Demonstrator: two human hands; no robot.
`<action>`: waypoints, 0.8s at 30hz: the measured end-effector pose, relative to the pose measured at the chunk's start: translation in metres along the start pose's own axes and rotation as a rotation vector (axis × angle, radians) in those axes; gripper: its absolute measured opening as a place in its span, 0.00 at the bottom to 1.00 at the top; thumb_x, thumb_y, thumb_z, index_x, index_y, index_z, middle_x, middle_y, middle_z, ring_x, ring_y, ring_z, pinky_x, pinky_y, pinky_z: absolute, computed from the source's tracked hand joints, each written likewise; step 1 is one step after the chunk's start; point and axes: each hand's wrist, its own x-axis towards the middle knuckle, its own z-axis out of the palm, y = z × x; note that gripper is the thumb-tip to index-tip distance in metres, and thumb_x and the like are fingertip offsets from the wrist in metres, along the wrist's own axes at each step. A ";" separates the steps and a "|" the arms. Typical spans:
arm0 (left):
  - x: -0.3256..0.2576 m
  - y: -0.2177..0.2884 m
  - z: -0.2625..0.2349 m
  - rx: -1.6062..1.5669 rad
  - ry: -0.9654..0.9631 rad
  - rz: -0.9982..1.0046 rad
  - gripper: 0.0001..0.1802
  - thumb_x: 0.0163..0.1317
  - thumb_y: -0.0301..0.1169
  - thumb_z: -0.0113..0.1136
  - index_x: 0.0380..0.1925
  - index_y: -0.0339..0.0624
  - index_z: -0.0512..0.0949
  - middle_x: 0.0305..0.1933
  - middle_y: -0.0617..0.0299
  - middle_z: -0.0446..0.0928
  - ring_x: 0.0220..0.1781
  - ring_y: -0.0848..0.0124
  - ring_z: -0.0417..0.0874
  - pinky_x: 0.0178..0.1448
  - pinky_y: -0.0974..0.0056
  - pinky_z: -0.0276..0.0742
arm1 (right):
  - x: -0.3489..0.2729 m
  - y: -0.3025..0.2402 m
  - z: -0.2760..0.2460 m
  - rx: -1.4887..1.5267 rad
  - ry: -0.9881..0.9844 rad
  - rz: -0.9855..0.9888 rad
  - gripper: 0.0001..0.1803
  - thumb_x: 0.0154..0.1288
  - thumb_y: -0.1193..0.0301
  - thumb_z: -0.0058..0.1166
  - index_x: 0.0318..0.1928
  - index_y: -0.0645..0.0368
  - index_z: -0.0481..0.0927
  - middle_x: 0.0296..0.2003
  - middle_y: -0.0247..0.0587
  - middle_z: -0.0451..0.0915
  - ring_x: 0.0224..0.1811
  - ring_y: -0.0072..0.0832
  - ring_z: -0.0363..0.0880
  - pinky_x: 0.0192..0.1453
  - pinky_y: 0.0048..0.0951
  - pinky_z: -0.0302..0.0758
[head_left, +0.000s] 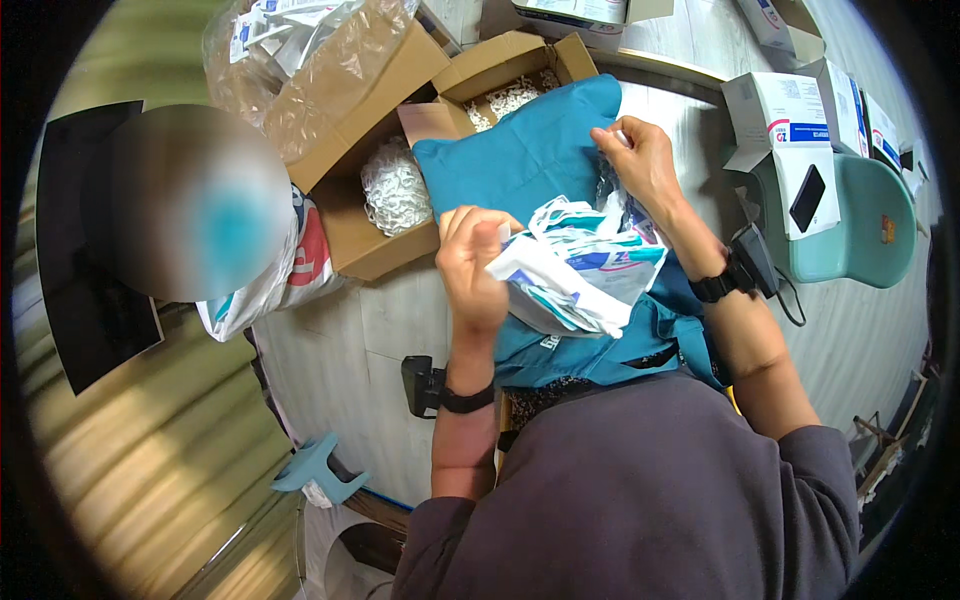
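Observation:
A clear printed plastic packet point(640, 262) stuffed with white and teal face masks point(570, 225) rests over my lap, its ear loops bunched at the top. My left hand point(474, 262) is closed on the packet's left edge, with the fingers curled and the thumb against it. Above its right side, my right hand point(645, 165) has thumb and forefinger pinched together near a strip of clear plastic; what lies between the fingertips is too small to make out. Beneath and beyond the packet spreads a teal apron point(520, 140), which covers my lap.
Left of the apron stands a cardboard box point(385, 262) holding a bundle of white loops point(395, 187). Another open carton point(500, 55) with white loops sits beyond. At the right, a pale teal stool point(875, 225) bears white boxes point(785, 110) and a phone point(808, 198).

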 end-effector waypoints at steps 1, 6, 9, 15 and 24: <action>0.004 -0.004 -0.002 -0.110 -0.041 0.002 0.37 0.70 0.61 0.38 0.33 0.35 0.79 0.40 0.55 0.77 0.48 0.67 0.75 0.56 0.61 0.68 | 0.000 0.002 0.000 0.006 0.014 0.002 0.17 0.60 0.59 0.64 0.29 0.62 0.82 0.20 0.44 0.79 0.23 0.32 0.77 0.32 0.36 0.72; 0.018 -0.025 -0.027 -0.442 -0.355 -0.068 0.68 0.44 0.86 0.16 0.54 0.33 0.74 0.66 0.47 0.68 0.68 0.57 0.68 0.73 0.52 0.57 | -0.002 0.003 -0.006 -0.019 0.056 0.046 0.17 0.60 0.58 0.63 0.30 0.61 0.83 0.21 0.45 0.80 0.24 0.34 0.79 0.33 0.36 0.73; 0.013 -0.022 -0.029 -0.650 -0.443 -0.159 0.68 0.37 0.77 0.57 0.68 0.33 0.60 0.70 0.47 0.65 0.72 0.58 0.65 0.75 0.53 0.57 | -0.002 0.005 -0.003 -0.001 0.111 0.070 0.16 0.61 0.57 0.63 0.31 0.60 0.83 0.22 0.46 0.81 0.25 0.38 0.80 0.33 0.38 0.74; -0.002 0.002 0.011 -0.257 -0.350 -0.195 0.73 0.26 0.37 0.88 0.74 0.39 0.52 0.67 0.53 0.68 0.65 0.63 0.72 0.69 0.60 0.66 | -0.014 -0.004 0.018 -0.048 0.278 -0.079 0.15 0.63 0.58 0.62 0.33 0.57 0.82 0.24 0.45 0.81 0.27 0.38 0.79 0.32 0.36 0.74; 0.009 -0.016 -0.013 -0.741 -0.312 -0.616 0.21 0.64 0.30 0.65 0.55 0.33 0.75 0.50 0.58 0.81 0.49 0.70 0.82 0.55 0.65 0.78 | 0.000 0.005 -0.028 -0.155 -0.221 -0.050 0.20 0.61 0.57 0.61 0.40 0.64 0.83 0.28 0.48 0.83 0.32 0.40 0.83 0.39 0.39 0.77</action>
